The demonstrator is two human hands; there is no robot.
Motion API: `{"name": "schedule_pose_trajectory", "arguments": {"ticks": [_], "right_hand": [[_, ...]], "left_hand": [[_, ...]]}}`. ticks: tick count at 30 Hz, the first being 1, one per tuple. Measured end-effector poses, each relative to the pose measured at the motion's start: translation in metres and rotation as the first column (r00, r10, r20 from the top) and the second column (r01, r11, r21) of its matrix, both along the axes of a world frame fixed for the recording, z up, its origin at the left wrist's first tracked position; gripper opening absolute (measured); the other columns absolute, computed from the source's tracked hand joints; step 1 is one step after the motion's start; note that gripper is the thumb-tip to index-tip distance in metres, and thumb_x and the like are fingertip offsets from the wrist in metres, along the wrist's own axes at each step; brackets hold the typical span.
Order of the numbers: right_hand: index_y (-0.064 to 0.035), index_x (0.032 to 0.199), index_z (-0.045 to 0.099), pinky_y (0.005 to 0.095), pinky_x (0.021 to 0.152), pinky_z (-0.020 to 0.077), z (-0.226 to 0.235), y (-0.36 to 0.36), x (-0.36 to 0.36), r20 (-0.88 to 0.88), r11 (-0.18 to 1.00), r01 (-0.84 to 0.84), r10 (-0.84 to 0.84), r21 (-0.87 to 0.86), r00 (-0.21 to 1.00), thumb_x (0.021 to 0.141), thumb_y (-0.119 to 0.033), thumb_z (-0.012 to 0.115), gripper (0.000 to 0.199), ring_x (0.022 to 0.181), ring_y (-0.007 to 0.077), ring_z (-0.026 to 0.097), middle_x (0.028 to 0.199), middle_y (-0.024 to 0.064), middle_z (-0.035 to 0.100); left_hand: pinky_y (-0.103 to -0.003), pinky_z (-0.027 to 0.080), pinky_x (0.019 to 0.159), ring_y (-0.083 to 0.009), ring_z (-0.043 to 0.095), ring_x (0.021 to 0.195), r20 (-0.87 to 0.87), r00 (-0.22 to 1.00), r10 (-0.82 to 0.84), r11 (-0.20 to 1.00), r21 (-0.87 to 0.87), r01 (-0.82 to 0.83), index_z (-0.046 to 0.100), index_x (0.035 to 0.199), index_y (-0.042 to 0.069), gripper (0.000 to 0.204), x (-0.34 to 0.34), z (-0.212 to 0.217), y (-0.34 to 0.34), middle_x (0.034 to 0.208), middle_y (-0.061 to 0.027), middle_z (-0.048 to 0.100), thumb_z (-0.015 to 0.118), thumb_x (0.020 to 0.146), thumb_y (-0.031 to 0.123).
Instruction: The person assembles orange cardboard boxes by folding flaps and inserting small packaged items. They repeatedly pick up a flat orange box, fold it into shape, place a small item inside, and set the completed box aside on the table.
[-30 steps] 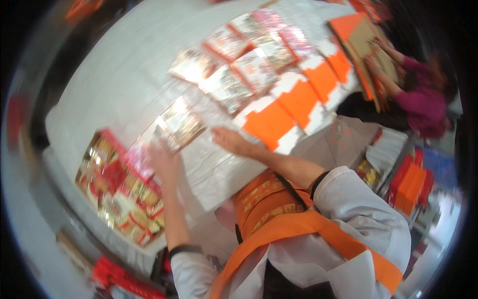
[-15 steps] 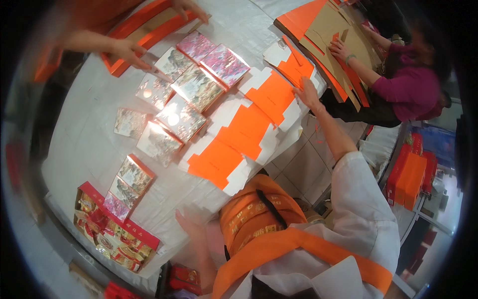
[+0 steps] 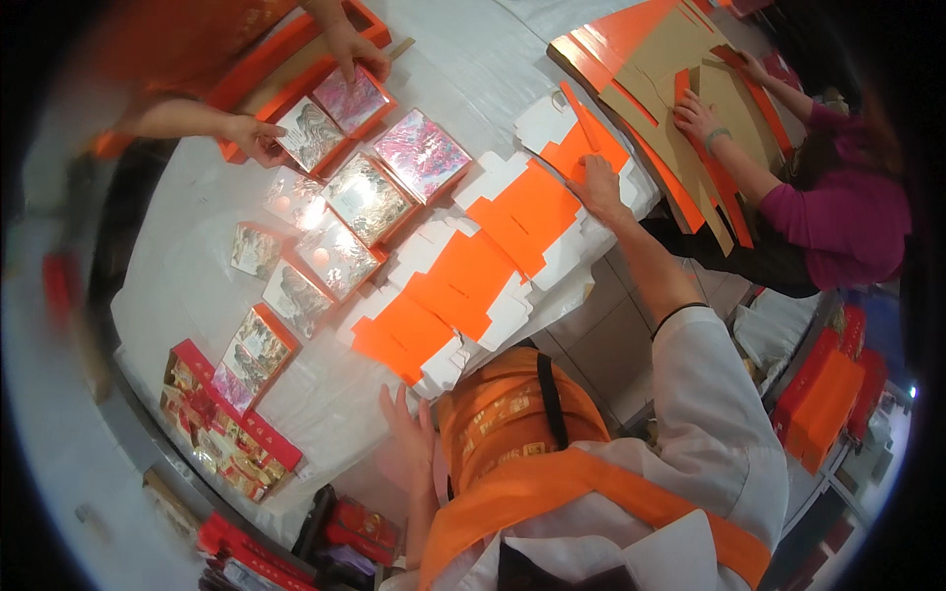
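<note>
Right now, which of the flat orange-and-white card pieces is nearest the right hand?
The upper-right piece, closest to the purple-clad co-worker: the right hand is at it, while the other pieces lie farther down-left.

The right arm (image 3: 655, 261) reaches far forward, upper arm angled out to the side, forearm slanting up and inward to the right hand (image 3: 601, 192) — back upward, fingers bent, its grip hard to make out. The left hand (image 3: 410, 433) is near the waist — empty, fingers spread and loosely curved, pointing forward, forearm (image 3: 422, 497) close in.
</note>
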State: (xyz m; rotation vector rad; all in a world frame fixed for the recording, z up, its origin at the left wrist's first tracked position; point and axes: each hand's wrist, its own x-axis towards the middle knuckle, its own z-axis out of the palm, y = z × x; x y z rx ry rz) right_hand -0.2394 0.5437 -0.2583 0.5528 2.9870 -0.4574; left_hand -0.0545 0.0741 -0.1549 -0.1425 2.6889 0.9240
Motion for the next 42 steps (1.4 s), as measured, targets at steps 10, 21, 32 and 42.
{"name": "schedule_pose_trajectory", "arguments": {"ticks": [10,21,32,42], "right_hand": [[-0.0011,0.091,0.056,0.0391,0.077,0.0442,-0.004,0.038,-0.012,0.174,0.975,-0.202,0.184,0.090,0.967,0.087,-0.024,0.048,0.024,0.088,0.0306,0.055,0.089,0.0163,0.056],[0.0053,0.109,0.053,0.0380,0.086,0.0428,0.209,-0.313,0.140,-0.662,0.671,-0.725,0.475,-0.154,0.580,0.087,-0.004,0.047,0.025,0.101,0.0357,0.053,0.111,0.0206,0.055],[0.0025,0.119,0.046,0.0268,0.086,0.0457,0.217,-0.465,0.163,0.099,-0.300,0.105,0.035,-0.948,0.994,0.094,-0.014,0.046,0.030,0.094,0.0151,0.055,0.106,0.0099,0.055],[-0.0023,0.127,0.040,0.0321,0.096,0.0403,0.234,-0.509,0.200,0.129,-0.568,0.070,-0.065,-0.820,0.990,0.093,-0.021,0.048,0.039,0.114,0.0204,0.047,0.124,0.0095,0.048]], "left_hand": [[-0.039,0.031,0.102,-0.0354,0.034,0.125,0.013,1.000,-0.013,0.993,0.120,0.011,0.048,0.121,0.001,0.040,-0.002,0.024,0.013,0.135,-0.0222,0.033,0.059,0.084,0.012],[-0.031,0.038,0.094,-0.0219,0.051,0.107,-0.002,0.974,0.226,0.328,0.942,-0.075,0.035,0.127,-0.001,0.043,-0.033,0.103,0.040,0.115,-0.0116,0.053,0.049,0.091,0.018],[-0.033,0.046,0.085,-0.0181,0.053,0.105,0.329,0.759,0.562,-0.243,0.943,-0.229,0.038,0.124,0.002,0.042,-0.011,0.129,-0.153,0.118,-0.0092,0.051,0.036,0.097,0.033],[-0.032,0.045,0.084,-0.0155,0.052,0.102,0.430,0.855,0.289,-0.059,0.900,-0.433,0.035,0.127,0.006,0.043,0.001,0.121,-0.171,0.117,-0.0043,0.049,0.036,0.097,0.037]]}}
